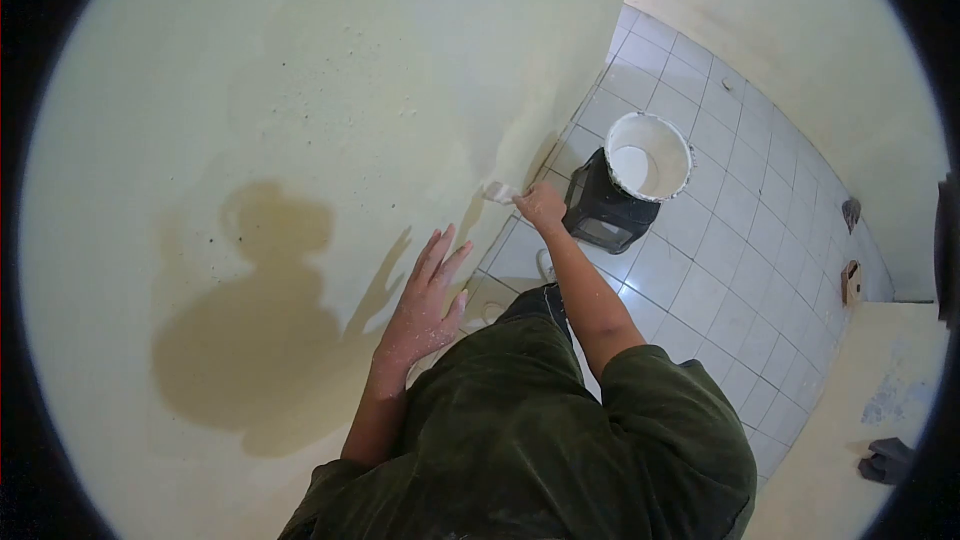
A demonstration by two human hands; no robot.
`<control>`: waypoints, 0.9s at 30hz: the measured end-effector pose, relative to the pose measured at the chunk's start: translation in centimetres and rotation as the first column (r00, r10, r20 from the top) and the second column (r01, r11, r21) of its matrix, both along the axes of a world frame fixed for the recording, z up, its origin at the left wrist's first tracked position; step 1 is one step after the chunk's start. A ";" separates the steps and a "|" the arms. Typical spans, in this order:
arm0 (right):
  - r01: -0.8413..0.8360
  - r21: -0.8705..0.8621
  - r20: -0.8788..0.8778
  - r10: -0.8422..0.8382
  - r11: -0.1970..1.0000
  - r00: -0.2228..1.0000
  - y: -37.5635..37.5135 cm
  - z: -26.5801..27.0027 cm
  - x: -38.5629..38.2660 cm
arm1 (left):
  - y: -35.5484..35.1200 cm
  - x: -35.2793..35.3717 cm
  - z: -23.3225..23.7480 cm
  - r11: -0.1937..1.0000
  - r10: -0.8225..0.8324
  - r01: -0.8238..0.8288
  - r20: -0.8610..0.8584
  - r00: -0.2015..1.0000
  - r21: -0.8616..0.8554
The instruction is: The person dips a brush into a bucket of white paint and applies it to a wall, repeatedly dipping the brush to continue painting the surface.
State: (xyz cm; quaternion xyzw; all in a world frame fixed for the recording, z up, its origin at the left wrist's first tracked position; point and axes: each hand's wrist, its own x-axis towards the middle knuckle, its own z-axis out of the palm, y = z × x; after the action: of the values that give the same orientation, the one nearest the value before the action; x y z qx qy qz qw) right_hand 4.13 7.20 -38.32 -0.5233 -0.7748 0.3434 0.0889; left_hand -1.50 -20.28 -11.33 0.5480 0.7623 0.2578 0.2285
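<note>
My right hand (541, 206) is closed around a paintbrush (498, 192); its white, paint-covered end points left, close to the wall, and the handle is hidden in my fist. My left hand (428, 302), speckled with white, is raised beside the pale wall (200, 120) with fingers spread and nothing in it. Small bumps and dark specks dot the wall's upper part. Just right of my right hand, a white bucket (648, 156) with a paint-smeared rim and white paint inside stands on a black stool (607, 210).
White tiles (690, 240) cover the floor along the wall's base. A small brown object (851, 283) and a dark bundle (851, 214) lie by the far right wall. Lower right, a dark cloth-like thing (886, 461) shows. My shadow falls on the left wall.
</note>
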 end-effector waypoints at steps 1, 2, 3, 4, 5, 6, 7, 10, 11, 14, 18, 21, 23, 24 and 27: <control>0.024 -0.052 -0.040 -0.026 0.998 0.999 -0.1 1.5 -0.2 | 0.0 0.0 0.1 1.000 -0.005 0.005 0.014 1.000 0.009; 0.044 -0.104 -0.078 -0.053 0.994 0.996 0.0 3.0 -0.3 | 0.0 0.1 0.2 1.000 -0.009 0.009 0.030 1.000 0.020; 0.042 -0.096 -0.094 -0.051 0.995 0.994 0.3 5.3 -0.8 | 0.0 0.1 0.3 1.000 -0.010 0.009 0.039 0.999 0.026; 0.039 -0.088 -0.108 -0.049 0.995 0.993 1.0 8.1 -1.4 | 0.0 0.1 0.4 0.999 -0.011 0.009 0.049 0.999 0.031; 0.038 -0.081 -0.123 -0.048 0.996 0.991 1.5 11.2 -1.7 | -0.1 0.1 0.4 0.999 -0.013 0.011 0.059 0.998 0.036; 0.023 -0.074 -0.186 -0.036 0.997 0.982 1.8 15.1 -1.6 | -0.1 0.1 0.4 0.999 -0.019 0.016 0.062 0.998 0.040; 0.006 -0.065 -0.248 -0.022 0.998 0.968 2.1 19.1 -1.5 | -0.2 0.1 0.4 0.999 -0.024 0.021 0.064 0.998 0.046; -0.018 -0.026 -0.433 0.005 0.999 0.901 2.9 28.4 -1.6 | -0.4 0.0 0.9 0.998 -0.027 0.023 0.068 0.997 0.063; -0.021 -0.018 -0.494 0.009 1.000 0.869 2.9 31.2 -1.7 | -0.5 0.1 0.9 0.998 -0.026 0.021 0.072 0.997 0.067; -0.036 -0.026 -0.722 0.006 0.999 0.692 1.7 39.5 -1.5 | -0.9 0.2 1.1 0.996 -0.021 0.016 0.066 0.998 0.082; -0.039 -0.027 -0.906 -0.008 0.999 0.424 0.9 45.5 -2.3 | -1.2 0.1 1.9 0.995 -0.026 0.018 0.078 0.997 0.101; -0.075 -0.077 -0.909 -0.040 0.994 0.414 1.1 44.5 -3.0 | -1.3 -0.1 2.3 0.992 -0.037 0.027 0.075 0.996 0.121; -0.072 -0.106 -0.888 -0.062 0.992 0.455 1.4 41.4 -3.8 | -1.4 -0.2 2.3 0.991 -0.041 0.031 0.074 0.996 0.128; -0.059 -0.106 -0.873 -0.064 0.993 0.483 1.5 38.7 -4.4 | -1.4 -0.3 2.2 0.992 -0.036 0.028 0.063 0.997 0.122; -0.064 -0.164 -0.849 -0.108 0.984 0.517 1.4 27.4 -6.0 | -1.5 -0.4 1.8 0.995 -0.034 0.028 0.058 0.998 0.098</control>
State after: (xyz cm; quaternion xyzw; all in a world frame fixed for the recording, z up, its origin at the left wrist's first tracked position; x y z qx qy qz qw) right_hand -1.91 8.58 -10.93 -0.3024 -0.5909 0.6212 0.4165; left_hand -1.95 -21.74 -9.52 0.5623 0.7330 0.3074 0.2283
